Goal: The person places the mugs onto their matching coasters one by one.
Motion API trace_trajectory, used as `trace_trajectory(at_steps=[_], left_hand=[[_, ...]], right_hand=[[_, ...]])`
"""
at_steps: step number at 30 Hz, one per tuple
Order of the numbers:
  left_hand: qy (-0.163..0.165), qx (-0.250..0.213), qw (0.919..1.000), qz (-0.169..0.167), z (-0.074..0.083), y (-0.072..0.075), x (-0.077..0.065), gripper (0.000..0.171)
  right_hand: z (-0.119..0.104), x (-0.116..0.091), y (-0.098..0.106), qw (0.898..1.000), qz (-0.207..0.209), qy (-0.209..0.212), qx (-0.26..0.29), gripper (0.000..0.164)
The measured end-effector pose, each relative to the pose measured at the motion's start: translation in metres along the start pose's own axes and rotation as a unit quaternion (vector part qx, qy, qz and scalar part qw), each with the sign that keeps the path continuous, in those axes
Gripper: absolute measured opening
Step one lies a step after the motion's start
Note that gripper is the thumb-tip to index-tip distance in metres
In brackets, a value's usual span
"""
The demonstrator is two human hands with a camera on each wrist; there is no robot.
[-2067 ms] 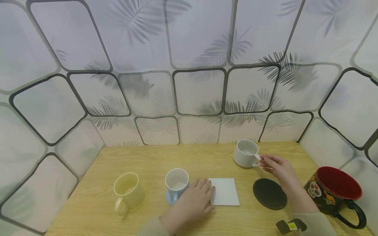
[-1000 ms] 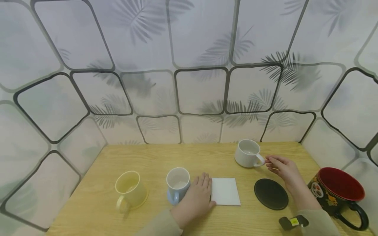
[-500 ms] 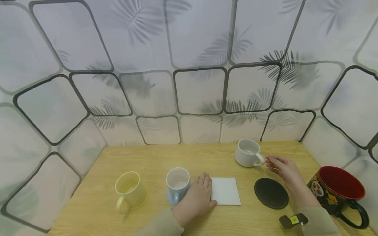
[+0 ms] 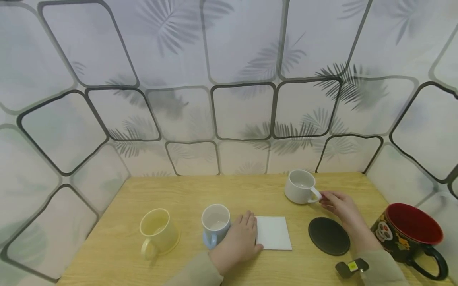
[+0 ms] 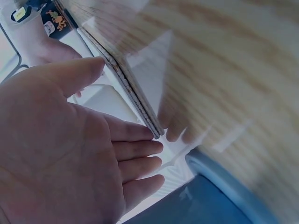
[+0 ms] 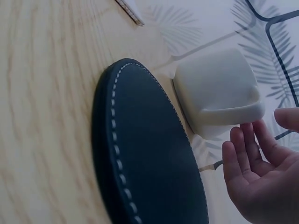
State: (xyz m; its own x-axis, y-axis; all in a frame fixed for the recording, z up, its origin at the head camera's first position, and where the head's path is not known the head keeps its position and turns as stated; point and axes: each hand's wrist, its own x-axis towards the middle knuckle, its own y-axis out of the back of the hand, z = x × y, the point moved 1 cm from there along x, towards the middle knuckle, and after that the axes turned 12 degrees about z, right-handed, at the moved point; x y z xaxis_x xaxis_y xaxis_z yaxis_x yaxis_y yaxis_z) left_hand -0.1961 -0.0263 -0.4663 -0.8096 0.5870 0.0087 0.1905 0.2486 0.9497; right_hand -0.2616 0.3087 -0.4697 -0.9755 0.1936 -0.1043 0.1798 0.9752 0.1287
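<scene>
Loose right hand point(image 4: 340, 207) touches white cup point(image 4: 297, 194) at its handle point(image 4: 316, 193); a nudge could tip it. Left of it, straight-fingered left hand point(image 4: 239, 238).

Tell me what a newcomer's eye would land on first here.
Probably the big black mug with a red inside and a skull design, at the far right of the head view. Next, the round black coaster with white stitching, lying nearer the person than the plain white cup, which has the right hand at its handle.
</scene>
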Motion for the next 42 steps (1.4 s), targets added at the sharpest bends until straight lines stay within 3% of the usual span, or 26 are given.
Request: trace_trajectory(at_steps=[8, 14, 18, 26, 42], left_hand=[[-0.006, 0.001, 1.0000, -0.001, 0.000, 0.005, 0.002, 0.082], [-0.011, -0.006, 0.9999, 0.005, 0.000, 0.006, 0.001, 0.083], [-0.012, -0.009, 0.9999, 0.003, 0.001, 0.006, 0.002, 0.083], [-0.011, -0.012, 0.9999, 0.001, 0.003, 0.005, 0.002, 0.082], [-0.006, -0.024, 0.9997, 0.001, 0.007, 0.007, 0.000, 0.083]], right_hand=[[0.000, 0.004, -0.005, 1.000, -0.007, 0.000, -0.014, 0.026], [0.001, 0.005, -0.010, 0.997, -0.008, 0.021, -0.069, 0.034], [0.002, 0.005, -0.012, 0.995, -0.018, 0.049, -0.088, 0.031], [-0.001, 0.006, -0.019, 0.989, -0.070, 0.107, -0.073, 0.043], [0.005, 0.010, -0.021, 0.988, -0.101, 0.097, -0.072, 0.034]])
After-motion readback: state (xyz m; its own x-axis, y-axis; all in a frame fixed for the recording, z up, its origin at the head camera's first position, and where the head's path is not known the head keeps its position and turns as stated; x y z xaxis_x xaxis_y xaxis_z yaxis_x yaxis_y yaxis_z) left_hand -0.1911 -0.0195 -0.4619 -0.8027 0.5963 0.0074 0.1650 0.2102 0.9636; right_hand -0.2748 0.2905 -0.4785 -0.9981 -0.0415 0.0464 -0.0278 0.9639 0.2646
